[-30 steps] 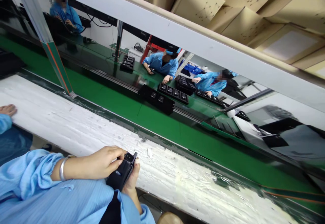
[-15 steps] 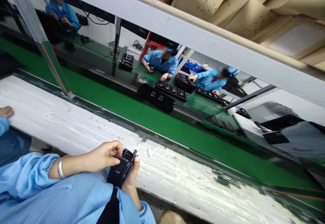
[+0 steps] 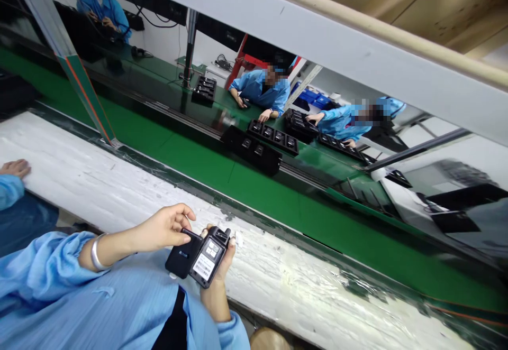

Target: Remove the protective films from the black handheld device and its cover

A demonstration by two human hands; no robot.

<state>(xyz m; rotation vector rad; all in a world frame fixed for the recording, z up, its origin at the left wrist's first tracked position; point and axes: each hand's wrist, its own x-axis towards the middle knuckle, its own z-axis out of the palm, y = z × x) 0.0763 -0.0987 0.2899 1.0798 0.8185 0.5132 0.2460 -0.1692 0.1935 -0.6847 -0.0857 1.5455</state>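
My left hand [image 3: 172, 227], with a silver bangle on the wrist, pinches the top edge of a black back cover [image 3: 183, 257] with light lettering. My right hand [image 3: 223, 270] cradles a black handheld two-way radio [image 3: 210, 255] with a stubby antenna, thumb along its right side. White labels with printed codes show in the radio's bare back. The cover is off the radio's back and tilted at its left side; whether their edges touch I cannot tell. Both are held in front of my blue smock, over the near edge of the white worktop [image 3: 130, 191].
A green conveyor belt [image 3: 159, 141] runs beyond the worktop. Across it, co-workers in blue sit by black trays [image 3: 273, 137] of devices. Another person's hand [image 3: 16, 168] rests on the worktop at left. A slanting post [image 3: 85, 88] and a shelf with cardboard boxes [image 3: 428, 6] stand close.
The back cover has come away from the radio and moved left, uncovering the labels. The radio has turned and moved slightly right in my right hand.
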